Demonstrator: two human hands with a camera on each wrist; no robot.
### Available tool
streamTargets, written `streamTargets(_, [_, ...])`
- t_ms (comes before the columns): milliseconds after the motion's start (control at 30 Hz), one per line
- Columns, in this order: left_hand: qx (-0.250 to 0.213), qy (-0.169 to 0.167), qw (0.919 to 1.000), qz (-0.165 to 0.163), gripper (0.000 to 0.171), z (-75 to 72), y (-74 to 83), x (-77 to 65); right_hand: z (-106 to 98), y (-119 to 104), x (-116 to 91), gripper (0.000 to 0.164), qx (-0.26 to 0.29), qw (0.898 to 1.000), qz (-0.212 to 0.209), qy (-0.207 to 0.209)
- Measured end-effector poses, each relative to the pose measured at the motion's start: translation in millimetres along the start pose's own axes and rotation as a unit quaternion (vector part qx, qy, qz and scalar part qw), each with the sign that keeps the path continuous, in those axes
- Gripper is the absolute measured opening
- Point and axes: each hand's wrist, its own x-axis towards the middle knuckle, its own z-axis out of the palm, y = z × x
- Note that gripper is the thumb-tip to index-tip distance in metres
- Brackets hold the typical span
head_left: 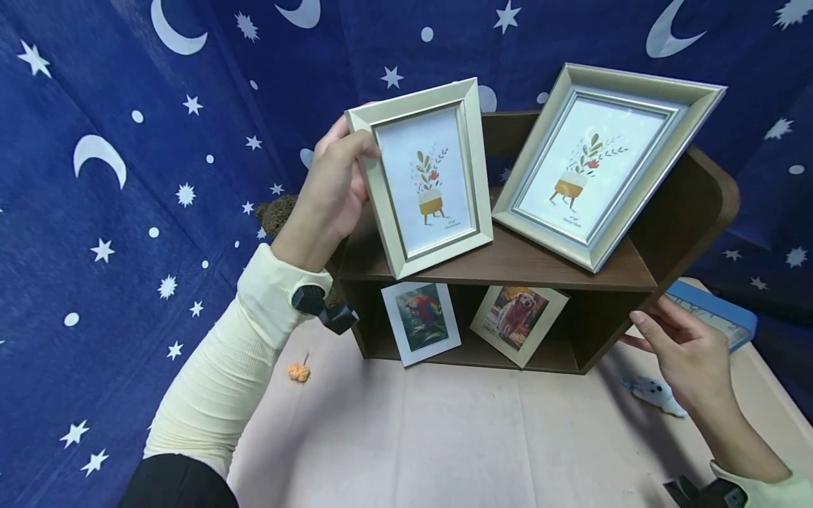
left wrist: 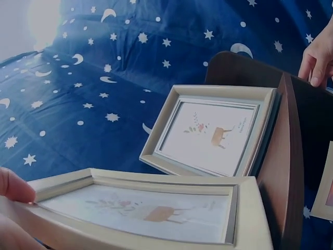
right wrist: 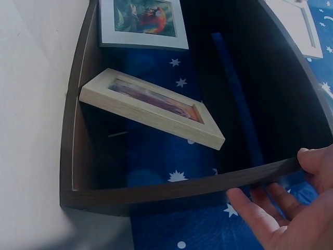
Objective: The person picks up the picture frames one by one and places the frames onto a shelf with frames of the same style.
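Observation:
My left hand (head_left: 339,187) grips the left edge of a cream picture frame (head_left: 483,204), thumb in front; the frame is tilted on the upper board of a brown wooden shelf (head_left: 438,271). Beside it a larger champagne picture frame (head_left: 610,254) leans askew on the same board. In the left wrist view, the thumb (left wrist: 15,186) lies on the held frame's rim. My right hand (head_left: 695,353) holds the front edge of the shelf's right side panel; the right wrist view shows the thumb (right wrist: 312,159) on the edge and fingers along the outer face.
In the lower compartment stand a white-framed parrot picture (head_left: 452,331) and a tilted pale wooden frame with a dog picture (head_left: 552,310). Nearby are an orange trinket (head_left: 298,372), a blue-white plush toy (head_left: 657,395), a blue box (head_left: 743,317) and a brown plush (head_left: 276,214).

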Motion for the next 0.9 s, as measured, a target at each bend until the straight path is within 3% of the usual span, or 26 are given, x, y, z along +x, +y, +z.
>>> streamTargets(167, [0.016, 0.012, 0.9998, -0.002, 0.045, -0.1, 0.6, -0.3, 2, 0, 1, 0.055, 0.017, 1.0, -0.009, -0.002])
streamTargets(300, [0.018, 0.015, 0.9996, 0.018, 0.044, 0.5, 1.9, -2.6, 2, 0, 2, 0.055, 0.008, 1.0, 0.0, -0.002])
streamTargets(433, [0.06, 0.024, 0.9953, 0.073, 0.048, 4.4, 7.1, -5.9, 0, -1, 0, 0.055, 0.001, 1.0, 0.005, 0.002])
streamTargets(500, [0.127, 0.034, 0.9832, 0.127, 0.055, 6.2, 11.1, -7.3, -1, -1, -1, 0.055, 0.0, 1.0, 0.005, 0.006])
streamTargets(533, [0.162, 0.042, 0.9732, 0.159, 0.06, 7.3, 13.2, -7.9, -1, -1, -1, 0.055, 0.0, 1.0, 0.004, 0.008])
streamTargets(600, [0.22, 0.06, 0.9437, 0.24, 0.068, 8.9, 15.7, -9.4, -2, -1, -2, 0.054, -0.003, 1.0, 0.003, 0.011])
streamTargets(700, [0.244, 0.08, 0.8943, 0.366, 0.068, 13.4, 15.5, -15.1, -2, 0, -2, 0.054, -0.019, 1.0, 0.009, 0.019])
streamTargets(800, [0.245, 0.07, 0.8319, 0.493, 0.056, 19.1, 9.5, -27.4, -4, 2, -5, 0.053, -0.053, 0.998, 0.026, 0.022])
streamTargets(833, [0.25, 0.061, 0.8105, 0.526, 0.052, 20.8, 6.9, -32.8, -5, 2, -7, 0.052, -0.059, 0.997, 0.034, 0.02])
streamTargets(900, [0.265, 0.031, 0.7731, 0.576, 0.044, 23.1, 1.1, -44.8, -6, 1, -13, 0.051, -0.134, 0.99, 0.045, 0.009])
